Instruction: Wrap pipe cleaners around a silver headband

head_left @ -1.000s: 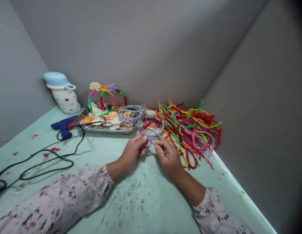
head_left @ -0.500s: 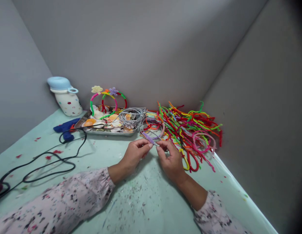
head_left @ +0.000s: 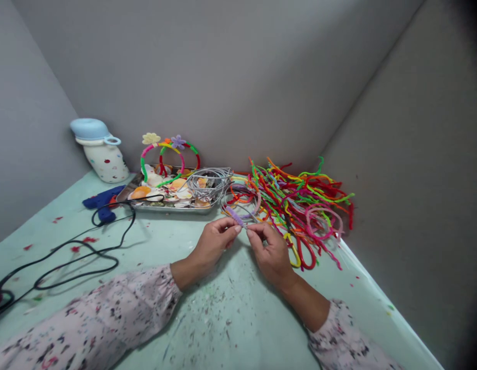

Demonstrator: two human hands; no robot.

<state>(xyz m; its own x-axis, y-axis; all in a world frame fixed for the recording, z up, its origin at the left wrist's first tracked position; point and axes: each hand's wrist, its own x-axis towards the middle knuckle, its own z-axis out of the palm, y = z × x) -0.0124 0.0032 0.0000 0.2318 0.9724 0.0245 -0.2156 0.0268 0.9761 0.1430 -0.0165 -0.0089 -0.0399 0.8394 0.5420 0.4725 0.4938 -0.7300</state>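
Note:
A ring of thin grey wire (head_left: 225, 198), partly wrapped in fuzzy purple pipe cleaner (head_left: 234, 215), is held near the middle of the table. My left hand (head_left: 214, 240) pinches the near part of this ring at the end of the purple wrap. Close beside it, my right hand (head_left: 270, 252) has thumb and forefinger pressed together on the same ring, right of the wrap. The fingertips almost meet, and the bit between them is too small to make out. Behind the ring lies a coil of grey wire (head_left: 207, 186).
A metal tray (head_left: 172, 209) holds shells and two colourful hoops with flowers. Left stand a blue-lidded bottle (head_left: 109, 162) and a blue glue gun (head_left: 105, 203) with a looping black cable (head_left: 74, 257). Many pipe cleaners (head_left: 296, 195) and red-and-yellow handled scissors (head_left: 307, 255) lie right.
The view has shifted very slightly. Both hands stay at the ring with nearly the same pinch, and the purple-wrapped part has barely moved.

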